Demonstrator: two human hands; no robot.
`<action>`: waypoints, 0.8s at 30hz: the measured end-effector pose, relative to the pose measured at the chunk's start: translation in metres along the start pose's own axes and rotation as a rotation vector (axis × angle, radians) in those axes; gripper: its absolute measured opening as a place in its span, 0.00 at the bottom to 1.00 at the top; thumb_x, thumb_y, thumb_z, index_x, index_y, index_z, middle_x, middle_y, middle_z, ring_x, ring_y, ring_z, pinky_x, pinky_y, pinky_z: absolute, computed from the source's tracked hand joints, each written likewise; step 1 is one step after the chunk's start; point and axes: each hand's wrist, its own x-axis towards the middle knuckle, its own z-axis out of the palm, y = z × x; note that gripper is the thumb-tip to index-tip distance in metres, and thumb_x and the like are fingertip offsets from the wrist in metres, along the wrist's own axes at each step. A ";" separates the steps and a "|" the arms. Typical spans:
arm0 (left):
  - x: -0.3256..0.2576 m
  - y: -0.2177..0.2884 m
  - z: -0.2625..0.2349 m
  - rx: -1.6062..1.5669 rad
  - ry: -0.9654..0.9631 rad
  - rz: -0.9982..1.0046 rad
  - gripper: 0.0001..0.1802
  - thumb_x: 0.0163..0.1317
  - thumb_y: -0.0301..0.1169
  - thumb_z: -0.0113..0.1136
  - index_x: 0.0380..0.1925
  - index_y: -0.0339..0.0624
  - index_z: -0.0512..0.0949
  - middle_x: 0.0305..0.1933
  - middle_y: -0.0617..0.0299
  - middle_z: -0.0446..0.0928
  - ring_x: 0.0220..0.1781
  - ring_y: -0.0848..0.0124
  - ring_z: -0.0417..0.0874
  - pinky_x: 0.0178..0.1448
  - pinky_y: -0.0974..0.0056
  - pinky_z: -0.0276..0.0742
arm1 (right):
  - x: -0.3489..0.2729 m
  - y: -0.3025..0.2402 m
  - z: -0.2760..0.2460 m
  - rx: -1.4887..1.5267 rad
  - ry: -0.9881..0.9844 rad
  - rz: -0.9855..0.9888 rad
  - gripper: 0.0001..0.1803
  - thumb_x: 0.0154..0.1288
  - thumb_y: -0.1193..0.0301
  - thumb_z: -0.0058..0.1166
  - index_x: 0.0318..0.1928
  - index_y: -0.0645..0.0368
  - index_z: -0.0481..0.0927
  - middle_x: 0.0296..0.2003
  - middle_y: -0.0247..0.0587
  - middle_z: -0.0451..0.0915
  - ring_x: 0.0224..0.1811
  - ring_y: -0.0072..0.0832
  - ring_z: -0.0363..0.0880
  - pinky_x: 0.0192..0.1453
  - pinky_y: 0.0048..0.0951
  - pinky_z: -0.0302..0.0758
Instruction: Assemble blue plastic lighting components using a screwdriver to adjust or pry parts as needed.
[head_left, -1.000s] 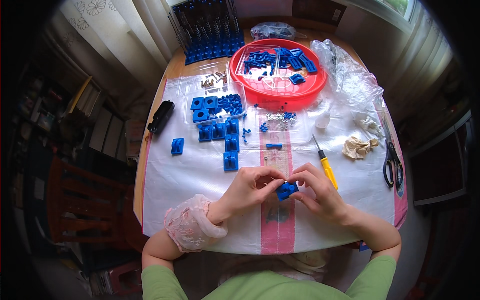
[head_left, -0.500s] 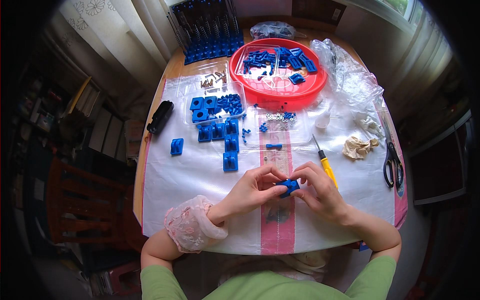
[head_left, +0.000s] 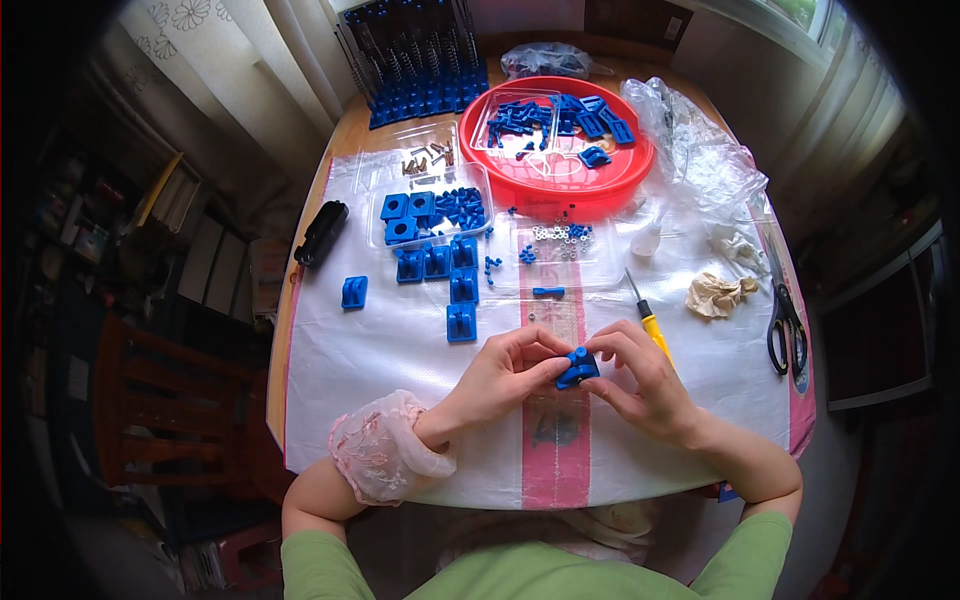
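Note:
Between my two hands, over the pink stripe of the table cover, is a small blue plastic block with a raised round part (head_left: 577, 370). My left hand (head_left: 508, 372) pinches its left side between thumb and fingers. The fingers of my right hand (head_left: 637, 375) are curled at its right side, thumb at the lower edge and fingertips near the top. A yellow-handled screwdriver (head_left: 654, 332) lies just beyond my right hand. Ahead of my left hand stand several similar blue blocks (head_left: 461, 323), and a small blue pin (head_left: 548, 292) lies farther off.
A clear box (head_left: 431, 241) holds blue parts. Behind it stands a red basin (head_left: 560, 190) with more blue pieces. White rings (head_left: 549, 234) lie on a clear tray. Black scissors (head_left: 785, 330), crumpled paper (head_left: 716, 296) and plastic bags (head_left: 690, 140) are on the right; a black case (head_left: 321, 235) is left.
The blue block has turned between my fingers, so its round part now shows upward. My hands have stayed in nearly the same place.

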 end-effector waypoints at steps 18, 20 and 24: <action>0.007 -0.001 -0.012 -0.372 0.165 0.066 0.07 0.78 0.30 0.52 0.52 0.44 0.73 0.53 0.59 0.81 0.54 0.71 0.85 0.58 0.69 0.84 | -0.007 0.010 -0.019 -0.979 0.018 0.233 0.18 0.64 0.69 0.61 0.52 0.64 0.75 0.36 0.43 0.76 0.33 0.35 0.79 0.41 0.35 0.75; 0.007 -0.002 -0.013 -0.373 0.165 0.060 0.07 0.78 0.30 0.52 0.51 0.44 0.72 0.54 0.59 0.80 0.54 0.71 0.84 0.58 0.69 0.84 | -0.008 0.014 -0.018 -0.999 0.032 0.203 0.17 0.65 0.71 0.59 0.52 0.65 0.75 0.34 0.43 0.75 0.31 0.35 0.79 0.38 0.35 0.75; 0.007 -0.002 -0.014 -0.366 0.183 0.065 0.06 0.78 0.30 0.51 0.51 0.43 0.72 0.54 0.58 0.80 0.53 0.72 0.84 0.58 0.70 0.84 | -0.006 0.018 -0.020 -0.979 0.113 0.142 0.16 0.66 0.75 0.57 0.53 0.66 0.76 0.32 0.44 0.76 0.29 0.38 0.80 0.33 0.36 0.76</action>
